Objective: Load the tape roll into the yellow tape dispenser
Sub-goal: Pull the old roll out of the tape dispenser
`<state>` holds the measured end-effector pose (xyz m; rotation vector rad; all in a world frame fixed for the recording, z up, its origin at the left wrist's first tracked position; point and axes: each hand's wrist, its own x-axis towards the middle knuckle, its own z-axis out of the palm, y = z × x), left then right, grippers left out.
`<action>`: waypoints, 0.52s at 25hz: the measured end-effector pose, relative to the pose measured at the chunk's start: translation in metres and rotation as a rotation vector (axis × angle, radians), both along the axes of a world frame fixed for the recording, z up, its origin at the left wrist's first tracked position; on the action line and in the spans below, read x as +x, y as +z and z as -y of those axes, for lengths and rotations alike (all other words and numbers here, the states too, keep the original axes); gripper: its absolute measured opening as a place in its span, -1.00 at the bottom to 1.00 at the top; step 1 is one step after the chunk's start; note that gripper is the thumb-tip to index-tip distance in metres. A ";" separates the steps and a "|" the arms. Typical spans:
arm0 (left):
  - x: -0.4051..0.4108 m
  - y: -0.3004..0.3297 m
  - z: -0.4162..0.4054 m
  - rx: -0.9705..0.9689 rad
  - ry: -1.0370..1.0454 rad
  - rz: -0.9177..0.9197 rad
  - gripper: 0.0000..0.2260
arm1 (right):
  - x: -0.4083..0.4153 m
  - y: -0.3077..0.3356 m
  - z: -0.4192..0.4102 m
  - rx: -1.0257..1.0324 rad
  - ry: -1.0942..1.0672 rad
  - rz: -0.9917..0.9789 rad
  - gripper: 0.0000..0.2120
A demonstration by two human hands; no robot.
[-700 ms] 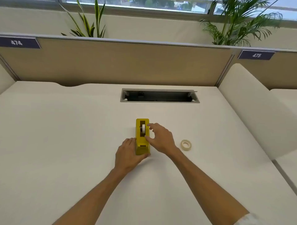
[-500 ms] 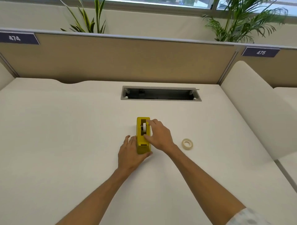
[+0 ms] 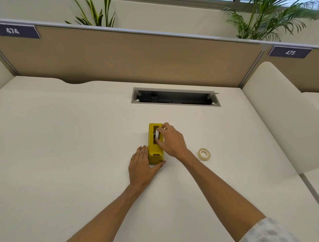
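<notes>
Left hand point(image 3: 141, 165) braces the yellow tape dispenser point(image 3: 155, 144), fingers flat alongside, thumb round its near end. Right hand point(image 3: 170, 140) pinches the white spool point(image 3: 157, 135) in its well; the tape roll point(image 3: 204, 154) lies beyond the right wrist. Judged step: lifting out the spool to thread the roll.

I see bright, even daylight coming from the windows point(image 3: 259, 1) along the top edge of the frame. Shadows on the desk point(image 3: 69, 138) are faint and soft. The wide lens bends the partition point(image 3: 138, 55) toward the corners. The palm point(image 3: 269, 22) at upper right looks slightly smeared.
</notes>
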<state>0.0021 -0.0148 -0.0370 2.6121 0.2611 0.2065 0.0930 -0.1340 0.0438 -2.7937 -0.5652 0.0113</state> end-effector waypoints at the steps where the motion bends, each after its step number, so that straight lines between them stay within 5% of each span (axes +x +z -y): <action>1: 0.000 -0.001 0.000 0.004 -0.005 -0.001 -0.12 | 0.001 0.001 0.000 -0.007 0.005 0.006 -0.59; 13: -0.001 -0.004 0.000 0.013 -0.015 0.007 -0.14 | 0.004 0.001 -0.008 0.060 -0.031 0.002 -0.63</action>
